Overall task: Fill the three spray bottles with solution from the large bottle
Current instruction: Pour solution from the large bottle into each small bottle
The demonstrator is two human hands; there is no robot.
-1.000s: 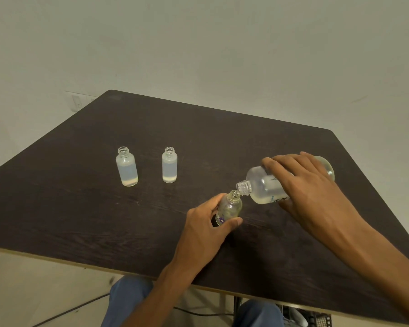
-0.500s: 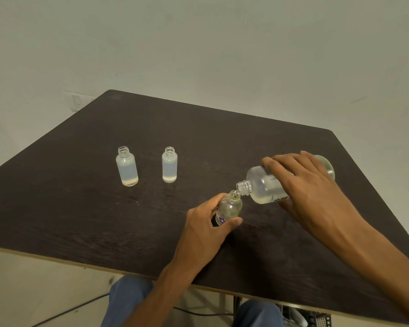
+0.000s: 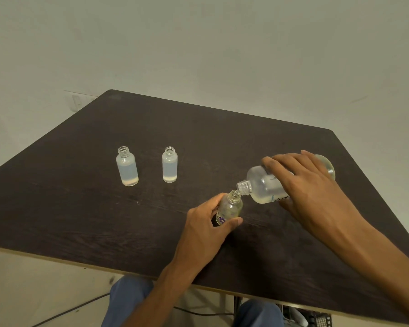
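Observation:
My right hand (image 3: 302, 185) grips the large clear bottle (image 3: 263, 185), tipped nearly flat with its open neck pointing left and down. The neck meets the mouth of a small clear bottle with a purple flower print (image 3: 230, 207), which my left hand (image 3: 206, 230) holds, slightly tilted, on the dark table (image 3: 80, 208). A little pale liquid lies in the large bottle's lower side. Two other small uncapped bottles stand upright farther left: one (image 3: 126, 169) and another (image 3: 169, 167), both holding cloudy liquid to about the shoulder.
The table's near edge runs just in front of my knees in blue trousers (image 3: 128, 303). A cable lies on the floor below. A pale wall with a socket plate (image 3: 77, 101) stands behind the table's far left corner.

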